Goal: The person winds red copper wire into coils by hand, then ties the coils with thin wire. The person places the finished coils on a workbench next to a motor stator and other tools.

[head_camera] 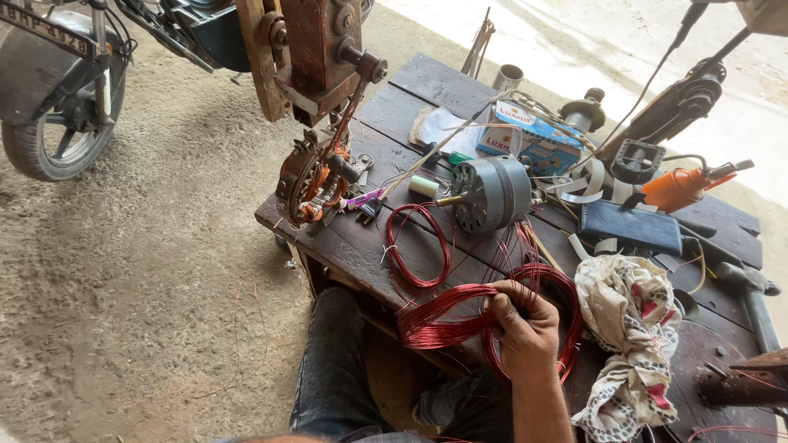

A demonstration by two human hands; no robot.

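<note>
My right hand (525,328) is closed around a bundle of red copper wire coils (447,324) at the near edge of a dark wooden table (345,246). The loops hang over that edge above my knee. A single red wire loop (419,246) lies flat on the table beyond my hand. Further back a grey round motor (491,193) lies on its side. A stator with copper windings (316,180) hangs at the table's left corner under a wooden winding rig (304,49). My left hand is out of view.
A patterned cloth (628,328) lies right of my hand. A blue box (525,135), a dark flat case (630,226), an orange tool (677,187), a hammer (751,283) and a metal cup (509,78) crowd the table's back. A motorcycle wheel (57,107) stands on sandy ground at left.
</note>
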